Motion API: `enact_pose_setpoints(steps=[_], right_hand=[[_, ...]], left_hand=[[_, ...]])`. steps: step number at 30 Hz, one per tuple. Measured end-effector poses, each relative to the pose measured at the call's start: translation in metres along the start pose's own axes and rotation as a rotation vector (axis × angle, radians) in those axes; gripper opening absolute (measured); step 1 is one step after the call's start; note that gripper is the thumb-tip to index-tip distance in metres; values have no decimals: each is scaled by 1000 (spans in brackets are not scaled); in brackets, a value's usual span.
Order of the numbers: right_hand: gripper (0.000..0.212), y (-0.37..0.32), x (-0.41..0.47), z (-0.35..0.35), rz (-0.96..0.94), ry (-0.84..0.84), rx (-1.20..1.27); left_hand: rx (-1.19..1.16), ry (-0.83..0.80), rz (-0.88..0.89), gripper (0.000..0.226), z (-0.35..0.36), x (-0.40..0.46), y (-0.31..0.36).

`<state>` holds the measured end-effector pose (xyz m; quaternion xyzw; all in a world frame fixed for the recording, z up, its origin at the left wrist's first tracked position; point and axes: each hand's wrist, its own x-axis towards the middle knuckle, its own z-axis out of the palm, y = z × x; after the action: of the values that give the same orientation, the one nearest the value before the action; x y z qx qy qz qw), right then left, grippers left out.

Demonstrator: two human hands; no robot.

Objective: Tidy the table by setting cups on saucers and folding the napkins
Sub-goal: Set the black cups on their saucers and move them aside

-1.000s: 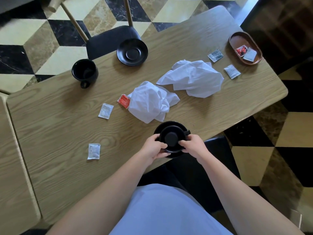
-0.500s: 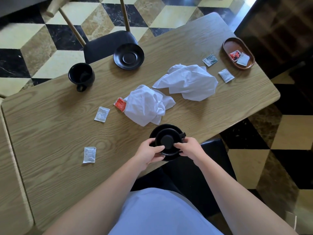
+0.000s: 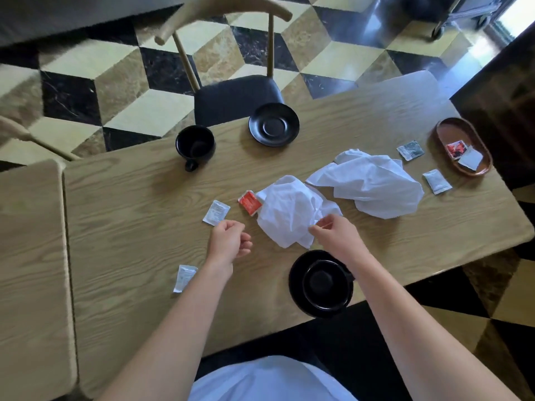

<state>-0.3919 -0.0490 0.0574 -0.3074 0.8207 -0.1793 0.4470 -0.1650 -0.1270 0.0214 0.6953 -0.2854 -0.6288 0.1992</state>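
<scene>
A black cup stands on a black saucer at the table's near edge, free of both hands. A second black cup sits alone at the far left, and an empty black saucer lies at the far edge. Two crumpled white napkins lie mid-table: the near napkin and the far napkin. My right hand pinches the near napkin's right edge. My left hand hovers left of that napkin, fingers loosely curled, holding nothing.
Small sachets lie scattered: white sachets, a red sachet and a grey sachet. An oval wooden tray holds two more at the right. A chair stands beyond the table, and another tabletop adjoins on the left.
Both hands let go of the cup on the near saucer and moved forward. The right hand reached the near napkin; the left hand went out to its left.
</scene>
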Motion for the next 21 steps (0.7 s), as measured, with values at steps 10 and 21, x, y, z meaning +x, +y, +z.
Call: enact_pose_setpoints(steps=[10,21], right_hand=[[31,-178,108,79,-219,-117,-111],[50,-262,217,150,23,-308,325]], left_hand=[[-679,151,-164,17,-57,104,108],[-978,115,-235,29,-73,174,135]])
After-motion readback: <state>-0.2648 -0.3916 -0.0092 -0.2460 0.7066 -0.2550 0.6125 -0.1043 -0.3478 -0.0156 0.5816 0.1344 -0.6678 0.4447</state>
